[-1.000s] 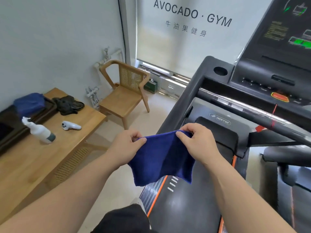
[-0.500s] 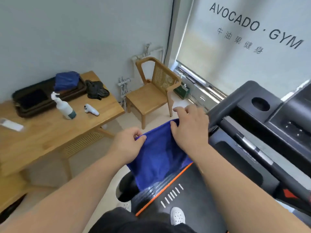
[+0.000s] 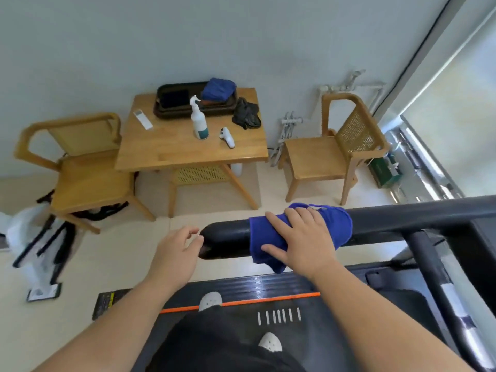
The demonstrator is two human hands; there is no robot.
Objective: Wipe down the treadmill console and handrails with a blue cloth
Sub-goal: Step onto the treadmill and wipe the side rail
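One handrail (image 3: 228, 237) runs left to right across mid-frame, its rounded end pointing left, and the blue cloth (image 3: 341, 226) lies draped over it right of centre. My right hand (image 3: 300, 237) presses flat on the cloth, fingers spread. My left hand (image 3: 177, 253) hovers loosely open and empty just beside the rail's end. I judge the wipe should follow the rail's length. Below is the treadmill deck (image 3: 241, 285); beyond, in the upper middle, a wooden tabletop (image 3: 174, 151) carries a spray bottle (image 3: 200, 122).
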